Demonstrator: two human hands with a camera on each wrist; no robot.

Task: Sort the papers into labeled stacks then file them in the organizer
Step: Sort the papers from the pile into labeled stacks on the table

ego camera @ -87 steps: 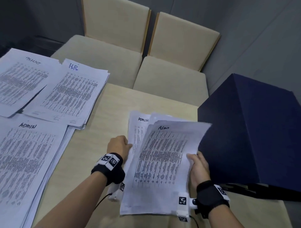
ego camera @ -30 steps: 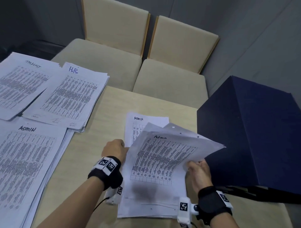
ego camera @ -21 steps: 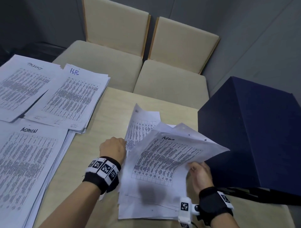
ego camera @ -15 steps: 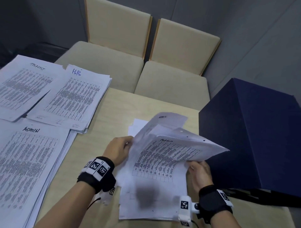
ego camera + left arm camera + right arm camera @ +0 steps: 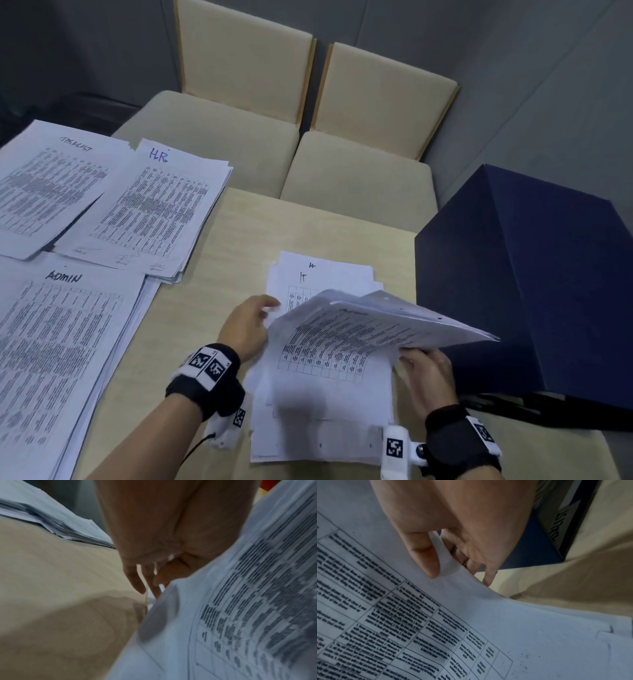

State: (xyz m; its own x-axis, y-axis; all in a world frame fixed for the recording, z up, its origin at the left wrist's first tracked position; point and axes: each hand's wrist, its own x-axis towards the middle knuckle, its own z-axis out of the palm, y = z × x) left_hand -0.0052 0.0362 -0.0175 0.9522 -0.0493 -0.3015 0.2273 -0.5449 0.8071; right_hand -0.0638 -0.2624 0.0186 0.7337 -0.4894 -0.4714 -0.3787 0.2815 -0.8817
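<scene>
The right hand [image 5: 426,373] pinches the lifted sheets [image 5: 376,329] of the pile [image 5: 322,418] on the worktop [image 5: 291,226], thumb on top; the left hand [image 5: 245,325] rests relaxed at their left edge. The fanned sheets could slip from that one-sided pinch and scatter, mixing with the ADMIN stack [image 5: 58,342]. The lifted sheets hide the pile's labels, and the organizer [image 5: 541,281] shows no slots from here.

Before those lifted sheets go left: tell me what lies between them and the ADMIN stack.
Only bare table and the left hand at the lifted sheets' left edge; nothing else blocks the ADMIN stack.
</scene>
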